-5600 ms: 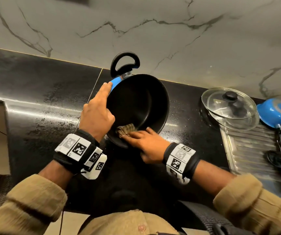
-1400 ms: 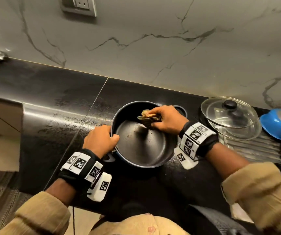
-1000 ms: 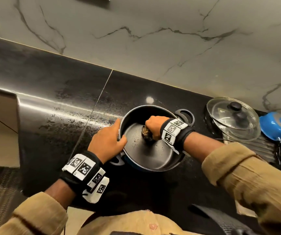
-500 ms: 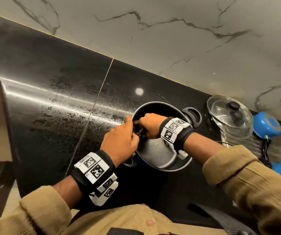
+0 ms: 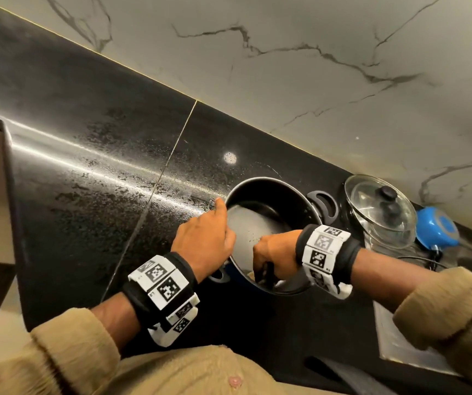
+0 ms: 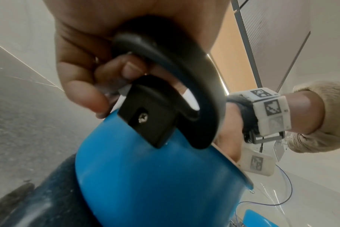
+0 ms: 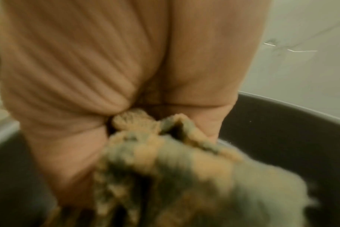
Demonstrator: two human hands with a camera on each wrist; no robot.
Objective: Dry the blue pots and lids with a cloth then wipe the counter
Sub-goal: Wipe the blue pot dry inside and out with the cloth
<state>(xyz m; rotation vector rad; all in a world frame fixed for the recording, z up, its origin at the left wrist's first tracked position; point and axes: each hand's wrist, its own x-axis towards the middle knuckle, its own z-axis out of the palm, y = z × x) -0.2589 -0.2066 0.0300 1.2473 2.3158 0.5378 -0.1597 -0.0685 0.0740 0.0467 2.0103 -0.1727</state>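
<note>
A blue pot with a black inside stands on the black counter. My left hand grips its near black loop handle, fingers curled through it, forefinger along the rim. The pot's blue wall fills the left wrist view. My right hand is inside the pot at its near wall, gripping a bunched brown-and-grey cloth against the dark inside. A glass lid with a black knob lies to the right. A blue pot lies beyond it.
A marble wall runs behind the counter. The counter's left half shows wet streaks and ends at a drop on the left. A ribbed metal draining board lies at the right under my right sleeve.
My right hand has swept the cloth from the pot's left inner wall round to the near wall. My left hand keeps its hold on the handle. The head view has tilted.
</note>
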